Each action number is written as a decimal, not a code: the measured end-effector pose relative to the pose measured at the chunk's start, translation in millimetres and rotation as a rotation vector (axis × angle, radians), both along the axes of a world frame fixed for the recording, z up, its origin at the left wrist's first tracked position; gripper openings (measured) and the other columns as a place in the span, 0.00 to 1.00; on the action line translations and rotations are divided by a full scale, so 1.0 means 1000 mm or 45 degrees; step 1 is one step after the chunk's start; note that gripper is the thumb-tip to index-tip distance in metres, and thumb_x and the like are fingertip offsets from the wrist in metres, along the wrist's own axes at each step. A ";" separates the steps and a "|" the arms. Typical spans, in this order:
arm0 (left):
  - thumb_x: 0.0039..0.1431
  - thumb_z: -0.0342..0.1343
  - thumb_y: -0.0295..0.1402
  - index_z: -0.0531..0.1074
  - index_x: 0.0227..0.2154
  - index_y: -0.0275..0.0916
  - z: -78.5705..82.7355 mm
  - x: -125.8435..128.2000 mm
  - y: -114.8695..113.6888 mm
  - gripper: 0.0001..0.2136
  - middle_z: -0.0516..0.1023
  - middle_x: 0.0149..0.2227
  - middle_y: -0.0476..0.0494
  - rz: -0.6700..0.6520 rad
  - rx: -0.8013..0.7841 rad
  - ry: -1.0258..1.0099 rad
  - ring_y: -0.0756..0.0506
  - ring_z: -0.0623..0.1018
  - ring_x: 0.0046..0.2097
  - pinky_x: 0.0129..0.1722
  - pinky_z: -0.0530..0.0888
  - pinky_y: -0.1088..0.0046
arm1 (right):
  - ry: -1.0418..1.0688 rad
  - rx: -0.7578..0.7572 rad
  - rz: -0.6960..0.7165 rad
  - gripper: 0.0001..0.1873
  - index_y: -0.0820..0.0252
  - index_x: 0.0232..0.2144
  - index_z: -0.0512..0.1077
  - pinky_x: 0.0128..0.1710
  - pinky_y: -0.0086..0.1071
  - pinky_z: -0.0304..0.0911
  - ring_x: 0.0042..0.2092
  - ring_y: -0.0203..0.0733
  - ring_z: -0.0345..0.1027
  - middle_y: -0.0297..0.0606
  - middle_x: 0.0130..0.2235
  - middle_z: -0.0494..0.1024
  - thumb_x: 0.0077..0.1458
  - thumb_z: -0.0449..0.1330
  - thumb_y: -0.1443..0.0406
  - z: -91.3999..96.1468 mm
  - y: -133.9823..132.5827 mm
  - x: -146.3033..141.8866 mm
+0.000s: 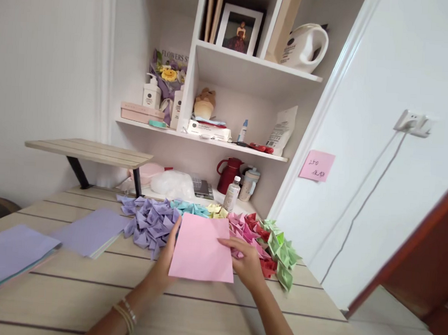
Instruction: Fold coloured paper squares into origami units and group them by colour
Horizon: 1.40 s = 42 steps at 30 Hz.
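A pink sheet of paper (199,249) lies flat on the wooden table (207,313) in front of me. My left hand (165,265) rests at the sheet's left edge, fingers stretched along it and partly under it. My right hand (246,262) lies on the sheet's right edge, fingers spread and pressing it down. Behind the sheet stretches a row of folded paper pieces: purple (150,221), light blue (189,207), yellow (217,211), pink (243,229), red (260,233) and green (281,249).
A purple paper stack (91,232) and a mixed-colour stack (8,255) lie at the left. A small raised shelf (90,151) stands at the back left. Shelving behind holds a red jug (229,173), bottles and boxes. A pink note (317,165) sticks to the right wall.
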<state>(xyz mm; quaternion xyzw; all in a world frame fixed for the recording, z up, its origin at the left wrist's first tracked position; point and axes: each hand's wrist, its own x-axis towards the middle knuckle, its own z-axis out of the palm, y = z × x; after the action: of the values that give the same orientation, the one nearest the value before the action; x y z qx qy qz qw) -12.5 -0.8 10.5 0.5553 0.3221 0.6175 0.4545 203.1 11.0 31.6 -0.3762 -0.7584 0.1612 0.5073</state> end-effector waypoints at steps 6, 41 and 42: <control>0.38 0.63 0.34 0.75 0.28 0.36 0.002 -0.010 0.010 0.11 0.78 0.33 0.40 -0.009 -0.006 0.262 0.39 0.76 0.39 0.40 0.72 0.67 | 0.182 -0.151 0.033 0.04 0.58 0.25 0.76 0.28 0.32 0.64 0.31 0.42 0.68 0.37 0.28 0.75 0.44 0.61 0.66 -0.006 0.002 -0.002; 0.32 0.66 0.30 0.71 0.24 0.35 0.012 0.006 -0.004 0.13 0.73 0.23 0.50 0.035 -0.125 0.216 0.52 0.70 0.22 0.21 0.66 0.80 | 0.644 -0.572 0.170 0.11 0.64 0.20 0.72 0.26 0.28 0.61 0.24 0.36 0.64 0.34 0.21 0.72 0.41 0.64 0.60 -0.027 -0.001 -0.043; 0.32 0.66 0.29 0.70 0.27 0.36 0.012 0.007 -0.005 0.15 0.74 0.25 0.49 0.037 -0.114 0.167 0.51 0.72 0.24 0.23 0.68 0.79 | 0.680 -0.583 0.163 0.12 0.64 0.19 0.70 0.25 0.27 0.59 0.23 0.34 0.63 0.32 0.20 0.71 0.39 0.65 0.60 -0.028 0.000 -0.043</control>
<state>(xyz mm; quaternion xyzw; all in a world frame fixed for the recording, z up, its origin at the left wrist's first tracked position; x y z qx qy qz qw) -5.3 -5.4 22.6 0.5690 0.3864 0.5713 0.4477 160.5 10.7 3.8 -0.3766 -0.5652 0.4509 0.5791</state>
